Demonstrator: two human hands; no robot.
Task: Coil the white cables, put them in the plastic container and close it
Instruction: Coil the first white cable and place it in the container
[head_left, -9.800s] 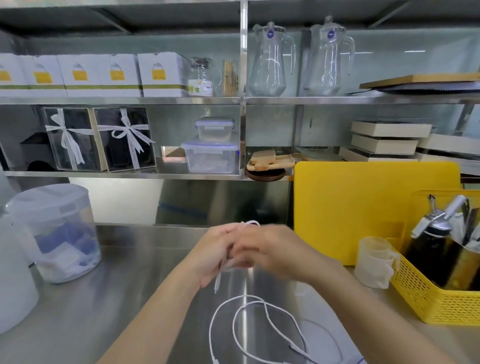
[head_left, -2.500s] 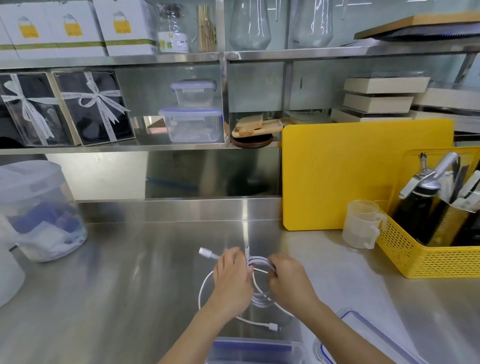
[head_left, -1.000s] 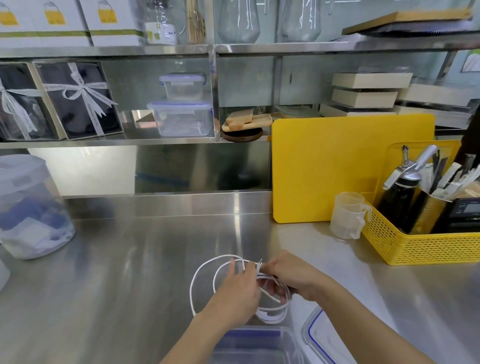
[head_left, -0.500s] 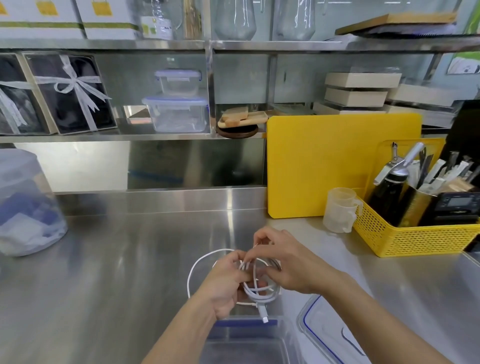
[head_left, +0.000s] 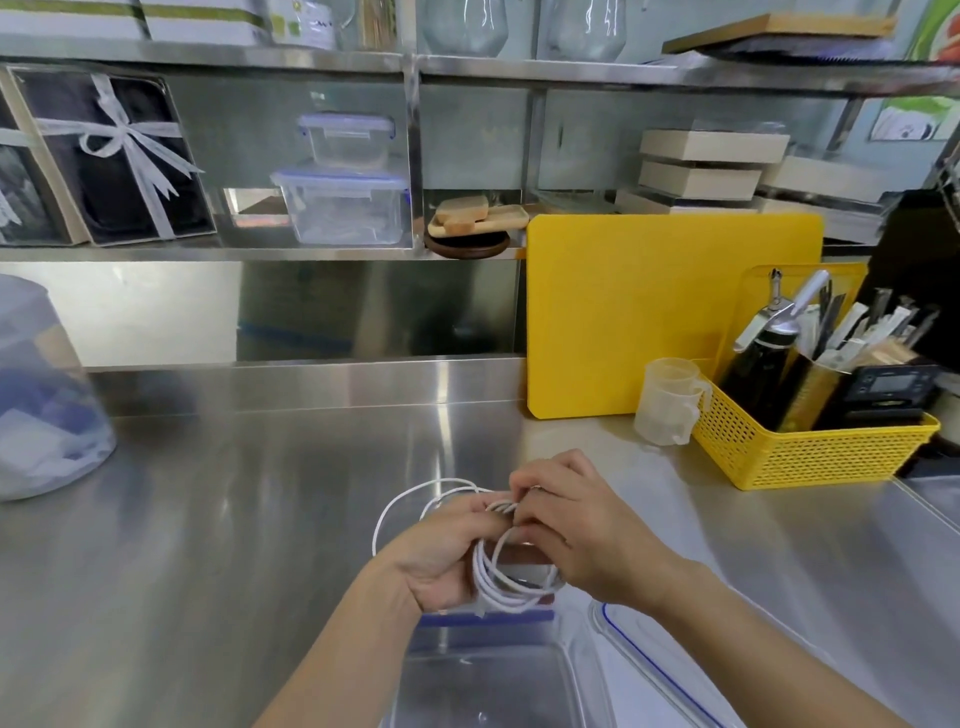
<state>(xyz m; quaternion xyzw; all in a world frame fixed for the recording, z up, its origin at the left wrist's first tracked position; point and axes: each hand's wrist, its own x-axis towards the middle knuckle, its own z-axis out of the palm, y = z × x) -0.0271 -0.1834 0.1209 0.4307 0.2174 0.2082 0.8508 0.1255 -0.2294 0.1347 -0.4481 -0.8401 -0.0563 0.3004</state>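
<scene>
A thin white cable (head_left: 491, 582) is wound into a small coil of several loops, with one wider loose loop (head_left: 395, 512) arching out to the left over the steel counter. My left hand (head_left: 441, 558) grips the coil from the left. My right hand (head_left: 576, 535) pinches the cable at the top of the coil, fingertips touching the left hand's. Just below the hands stands an open clear plastic container (head_left: 569, 654) with a blue rim. Its clear lid with blue seal (head_left: 670, 675) lies flat to the right.
A yellow cutting board (head_left: 670, 312) leans against the back wall. A small measuring cup (head_left: 667, 402) and a yellow basket of utensils (head_left: 810, 447) stand at the right. A large clear jar (head_left: 41, 405) sits at the left edge. Shelves above hold boxes and containers.
The coil has grown tighter as both hands wound the cable. The loose connector end that hung below the hands half a second ago is no longer visible. The hands rose slightly above the container.
</scene>
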